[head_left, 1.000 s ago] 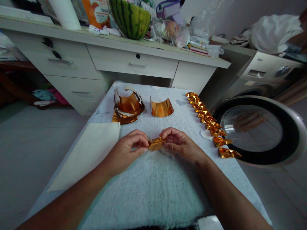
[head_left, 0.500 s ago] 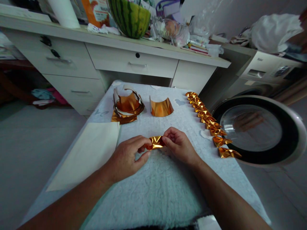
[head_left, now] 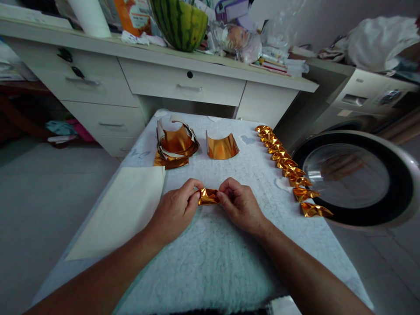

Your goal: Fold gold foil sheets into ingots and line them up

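Observation:
A small folded piece of shiny gold foil [head_left: 208, 197] is held between my two hands over the middle of the cloth-covered table. My left hand [head_left: 175, 210] pinches its left end, and my right hand [head_left: 242, 203] pinches the right end. Beyond them stands a single curved gold sheet [head_left: 223, 148]. To its left is a stack of curled gold sheets [head_left: 177, 142] with pale backs. Several folded gold pieces [head_left: 285, 162] form a slanting row along the table's right edge.
A pale flat sheet [head_left: 121, 210] lies on the table's left side. Behind stands a white drawer desk [head_left: 183, 87] bearing a cut watermelon [head_left: 180, 24] and plastic bags. The open round door [head_left: 351, 175] of a washing machine is beside the table's right edge.
The foil piece has shifted slightly left and looks tilted differently. My left hand has drawn back a little, its thumb now at the foil's left end. My right hand still grips the other end.

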`<state>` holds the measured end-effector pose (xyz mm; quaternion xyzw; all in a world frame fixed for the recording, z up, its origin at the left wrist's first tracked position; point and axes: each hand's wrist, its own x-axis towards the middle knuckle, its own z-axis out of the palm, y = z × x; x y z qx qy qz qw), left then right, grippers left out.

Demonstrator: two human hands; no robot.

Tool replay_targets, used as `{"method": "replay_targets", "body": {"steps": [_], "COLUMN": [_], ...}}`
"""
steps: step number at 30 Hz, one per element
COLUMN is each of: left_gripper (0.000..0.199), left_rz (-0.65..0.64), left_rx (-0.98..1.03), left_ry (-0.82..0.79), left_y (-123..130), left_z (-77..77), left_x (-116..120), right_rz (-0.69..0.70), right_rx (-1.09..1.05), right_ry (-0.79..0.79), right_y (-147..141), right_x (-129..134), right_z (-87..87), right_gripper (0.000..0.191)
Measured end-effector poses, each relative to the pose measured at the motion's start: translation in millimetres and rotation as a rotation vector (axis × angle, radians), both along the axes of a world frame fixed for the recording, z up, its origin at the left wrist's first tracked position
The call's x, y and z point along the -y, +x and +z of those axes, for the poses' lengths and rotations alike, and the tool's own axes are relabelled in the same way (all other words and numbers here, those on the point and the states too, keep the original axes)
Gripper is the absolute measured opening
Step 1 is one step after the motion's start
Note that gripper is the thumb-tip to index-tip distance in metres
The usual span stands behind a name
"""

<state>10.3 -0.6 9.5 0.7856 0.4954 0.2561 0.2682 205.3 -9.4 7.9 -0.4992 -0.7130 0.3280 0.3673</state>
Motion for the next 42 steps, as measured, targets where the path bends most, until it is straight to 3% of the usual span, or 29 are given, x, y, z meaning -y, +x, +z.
{"method": "replay_targets", "body": {"steps": [12, 18, 29, 38, 42], "left_gripper": [0.017, 0.019, 0.023, 0.021, 0.021], "left_rz": [0.073, 0.031, 0.007, 0.031, 0.016], "left_rx": [-0.100, -0.097, 0.041, -0.115, -0.135], "left_ry": [0.091, 0.114, -0.037, 0.127, 0.168], "left_y": [3.8, 3.6, 1.0, 2.6, 4.2], "left_z": [-4.9, -4.8, 0.0, -3.3, -6.1], "left_x": [1.6, 3.5, 0.4, 0.9, 3.2], "right_rz": [-0.019, -0.032, -0.057, -0.022, -0.087], "right_rx": [0.075, 0.069, 0.057, 0.191, 0.201], "right_ry": [0.057, 0.088, 0.083, 0.128, 0.153], "right_y": [-5.2, -7.1, -6.5, -9.2, -9.7], "right_x": [2.4, 5.0, 4.2, 8.1, 8.1], "right_z": [0.2, 1.5, 0.2, 0.2, -0.6], "right_gripper": [0.006, 0.008, 0.004, 0.010, 0.011]}}
